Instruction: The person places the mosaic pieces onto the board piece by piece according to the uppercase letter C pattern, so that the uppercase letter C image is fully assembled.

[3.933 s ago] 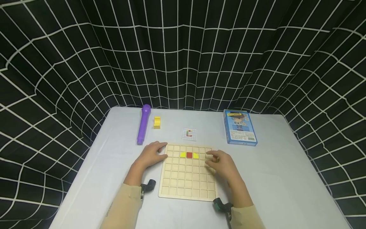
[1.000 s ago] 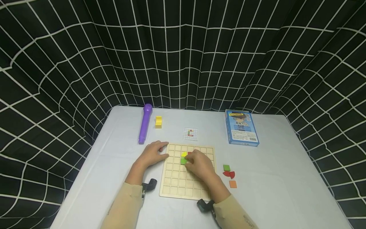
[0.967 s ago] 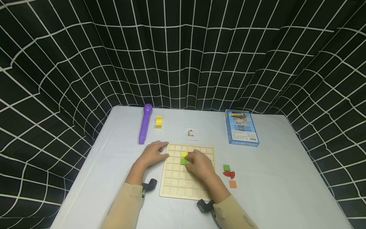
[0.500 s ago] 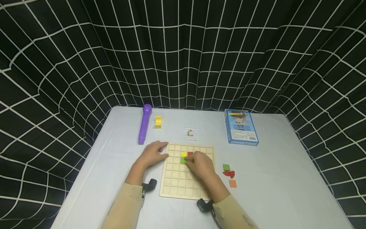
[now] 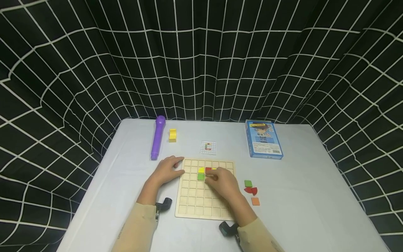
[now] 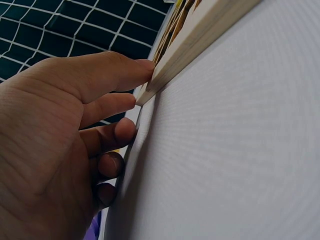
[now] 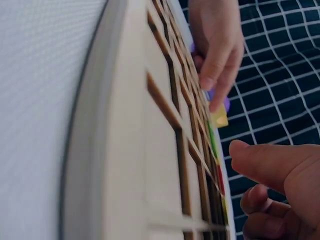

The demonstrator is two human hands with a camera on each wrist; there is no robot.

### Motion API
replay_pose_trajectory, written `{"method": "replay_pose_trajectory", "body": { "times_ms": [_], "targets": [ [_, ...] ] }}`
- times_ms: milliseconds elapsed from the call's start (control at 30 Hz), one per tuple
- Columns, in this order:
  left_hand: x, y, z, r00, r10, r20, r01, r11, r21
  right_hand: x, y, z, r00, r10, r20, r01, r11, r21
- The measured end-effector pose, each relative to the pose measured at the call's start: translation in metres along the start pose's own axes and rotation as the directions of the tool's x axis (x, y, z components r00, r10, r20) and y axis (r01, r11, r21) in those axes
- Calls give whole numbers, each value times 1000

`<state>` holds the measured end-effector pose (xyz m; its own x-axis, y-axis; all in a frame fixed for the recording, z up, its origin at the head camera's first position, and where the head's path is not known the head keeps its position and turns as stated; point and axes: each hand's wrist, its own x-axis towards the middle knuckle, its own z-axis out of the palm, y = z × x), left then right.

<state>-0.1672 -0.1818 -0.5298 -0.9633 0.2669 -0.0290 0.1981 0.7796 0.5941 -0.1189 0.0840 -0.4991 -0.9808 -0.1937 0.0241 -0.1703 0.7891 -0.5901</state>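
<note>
A pale wooden grid board (image 5: 190, 201) lies on the white table. In its upper rows sit a yellow rounded piece (image 5: 201, 170), a red square tile (image 5: 208, 169), a second yellow piece (image 5: 214, 169) partly covered by my right hand, and a green square tile (image 5: 200, 176) below the first yellow one. My right hand (image 5: 225, 182) is over the board, fingertips just right of the green tile, thumb and finger apart with nothing between them. At the board's upper left edge, my left hand (image 5: 165, 170) rests thumb and forefinger against the rim, the other fingers loosely bent.
Right of the board lie a loose green tile (image 5: 248, 183), two red rounded pieces (image 5: 254, 191) and an orange square tile (image 5: 255, 201). Behind it are a small pattern card (image 5: 208, 147), a blue box (image 5: 264, 140), a purple microphone-shaped stick (image 5: 157, 138) and a yellow block (image 5: 172, 135).
Loose tiles have appeared right of the board, and a green tile now sits in the grid. My right hand moved left over the board, then drew slightly back from that tile. My left hand stayed.
</note>
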Motion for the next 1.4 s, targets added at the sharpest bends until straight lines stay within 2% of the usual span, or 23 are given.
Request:
{"method": "replay_pose_trajectory", "body": {
  "times_ms": [300,667,1167,1400],
  "targets": [
    [0,0,-1,1000,-4,5,4,1000,-4,-12,17,-19,999,34,-5,-34,992,119],
    [-1,0,2,1000,-11,10,11,1000,-3,-21,36,-39,998,47,-47,-42,994,105],
    [1,-1,2,1000,1,16,-1,1000,6,-36,74,-66,979,195,-57,-188,976,110],
    [0,-1,1,1000,-4,15,4,1000,0,-40,87,-67,950,309,-34,-306,949,79]
  ]
}}
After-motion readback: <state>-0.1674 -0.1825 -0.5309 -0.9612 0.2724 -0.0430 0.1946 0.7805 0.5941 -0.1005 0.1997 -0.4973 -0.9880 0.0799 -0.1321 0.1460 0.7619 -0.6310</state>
